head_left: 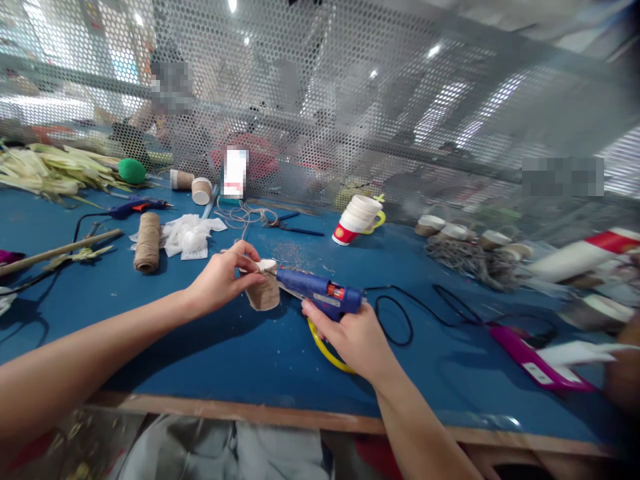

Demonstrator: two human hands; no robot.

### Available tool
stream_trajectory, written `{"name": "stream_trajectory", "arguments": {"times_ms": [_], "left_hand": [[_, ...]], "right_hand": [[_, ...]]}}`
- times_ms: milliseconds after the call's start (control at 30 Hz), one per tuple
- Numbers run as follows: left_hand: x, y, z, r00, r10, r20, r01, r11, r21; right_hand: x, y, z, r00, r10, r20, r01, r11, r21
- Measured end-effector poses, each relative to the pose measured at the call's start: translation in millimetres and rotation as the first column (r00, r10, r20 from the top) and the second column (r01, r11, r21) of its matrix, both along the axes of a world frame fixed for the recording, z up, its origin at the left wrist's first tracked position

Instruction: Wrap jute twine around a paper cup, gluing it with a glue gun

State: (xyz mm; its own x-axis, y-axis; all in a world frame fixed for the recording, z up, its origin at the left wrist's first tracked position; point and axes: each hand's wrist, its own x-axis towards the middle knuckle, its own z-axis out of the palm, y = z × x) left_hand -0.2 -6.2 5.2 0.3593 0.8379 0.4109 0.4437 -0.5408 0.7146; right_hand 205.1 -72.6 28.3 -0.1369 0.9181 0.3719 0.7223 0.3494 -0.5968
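Note:
My right hand [353, 333] is wrapped round a blue glue gun [315, 291], its nozzle pointing left. The nozzle tip meets the rim area of a small paper cup [264, 293] wound with brown twine; whether it touches cannot be made out. My left hand [235, 275] pinches the cup at its upper left edge, fingers closed. A strand of twine [245, 230] runs from near those fingers back to loose loops on the table. Below the glue gun, part of a yellow ring-shaped thing [327, 350] shows, partly hidden by my right hand.
A twine spool [148, 243] and white crumpled plastic [187, 235] lie left, near a second glue gun [137, 207]. Stacked paper cups [356, 220] and scissors [295, 225] stand or lie behind. A purple power strip [537, 360] with black cord is right. Perforated metal panel [310, 100] closes the back.

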Motion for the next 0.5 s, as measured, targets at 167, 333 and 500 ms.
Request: {"name": "stream_trajectory", "arguments": {"times_ms": [167,333,500], "left_hand": [[-0.8,0.0,-1.3,1.0,0.002,-0.005,-0.002,1.0,0.022],[-1.5,0.2,-1.6,1.0,-0.003,-0.027,0.004,0.999,0.033],[-0.9,-0.4,-0.4,1.0,0.005,-0.031,-0.005,1.0,0.014]], "right_hand": [[3.5,1.3,-1.8,0.999,-0.034,0.017,0.034,0.999,-0.015],[5.1,1.5,-0.7,0.995,-0.094,0.016,0.094,0.995,-0.019],[-0.8,-1.1,0.5,0.999,-0.019,-0.029,0.019,1.0,-0.007]]}}
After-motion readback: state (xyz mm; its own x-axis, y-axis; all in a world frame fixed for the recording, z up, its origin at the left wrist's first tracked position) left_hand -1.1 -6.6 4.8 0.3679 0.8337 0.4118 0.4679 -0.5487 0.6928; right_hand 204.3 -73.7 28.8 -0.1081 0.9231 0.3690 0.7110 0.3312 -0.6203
